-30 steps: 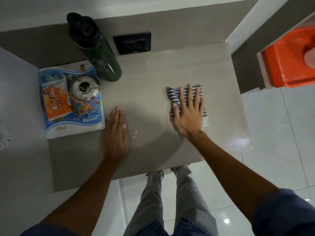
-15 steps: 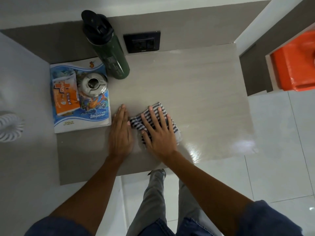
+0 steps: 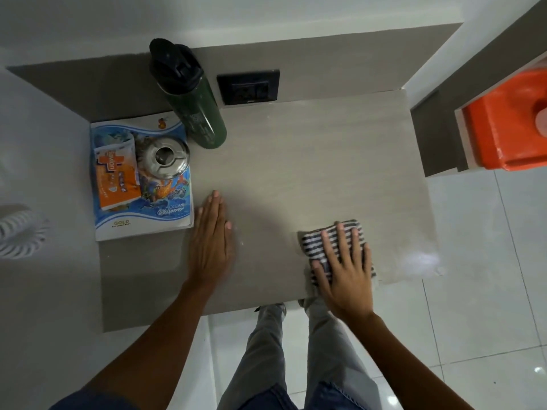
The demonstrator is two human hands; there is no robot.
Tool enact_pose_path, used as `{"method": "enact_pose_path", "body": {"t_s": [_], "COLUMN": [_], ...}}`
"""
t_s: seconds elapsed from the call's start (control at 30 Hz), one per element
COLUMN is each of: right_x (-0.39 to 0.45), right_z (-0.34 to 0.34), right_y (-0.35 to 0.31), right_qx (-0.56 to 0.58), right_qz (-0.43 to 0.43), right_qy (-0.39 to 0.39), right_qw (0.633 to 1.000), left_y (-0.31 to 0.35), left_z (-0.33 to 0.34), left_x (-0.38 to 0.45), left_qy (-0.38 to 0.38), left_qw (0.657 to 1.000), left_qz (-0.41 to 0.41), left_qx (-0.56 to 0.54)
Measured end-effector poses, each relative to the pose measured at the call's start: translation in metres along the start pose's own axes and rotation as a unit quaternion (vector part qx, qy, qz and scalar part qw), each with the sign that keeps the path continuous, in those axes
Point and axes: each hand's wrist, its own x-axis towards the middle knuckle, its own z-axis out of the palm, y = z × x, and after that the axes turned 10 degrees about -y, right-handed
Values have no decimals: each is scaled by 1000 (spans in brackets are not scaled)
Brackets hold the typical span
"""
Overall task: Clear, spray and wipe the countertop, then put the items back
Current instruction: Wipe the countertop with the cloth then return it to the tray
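My right hand (image 3: 344, 270) presses flat, fingers spread, on a black-and-white striped cloth (image 3: 318, 241) near the front right edge of the grey countertop (image 3: 296, 161). My left hand (image 3: 211, 241) rests flat on the counter, fingers together, just right of a blue book (image 3: 165, 208). On the book lie an orange packet (image 3: 117, 179) and a round steel lid (image 3: 162, 156). A dark green bottle (image 3: 195, 113) with a black cap stands at the back, beside the book.
A black wall socket (image 3: 248, 87) sits behind the counter. An orange plastic stool (image 3: 509, 125) stands at the right beyond a wall edge. White floor tiles and my legs (image 3: 296, 350) lie below the counter's front edge. A white fan (image 3: 17, 232) shows at the far left.
My right hand has slid the cloth from beside my left hand rightward to the front right of the counter. My left hand has stayed flat in place.
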Motion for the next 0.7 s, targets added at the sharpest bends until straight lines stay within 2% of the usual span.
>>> {"method": "enact_pose_path", "body": {"t_s": [0.13,0.27,0.37,0.57,0.7], "right_x": [38,79,101,111,105], "right_z": [-15,-24,-26,-17,-8], "right_y": [-3,-32,-60,-112,-132], "right_qx": [16,26,23,20,12], "right_qz": [68,85,58,-10,-79], "right_qy": [18,40,36,37,10], "right_qw": [997,995,997,999,997], "left_y": [-3,-14,-16,-16,-11], "left_z": [-8,-14,-10,-12,-14], "left_x": [4,8,5,6,6], "left_qy": [20,23,-1,-2,-4], "left_qw": [999,996,991,996,997], "left_qz": [34,1,-15,-16,-17], "left_qx": [22,84,133,87,81]}}
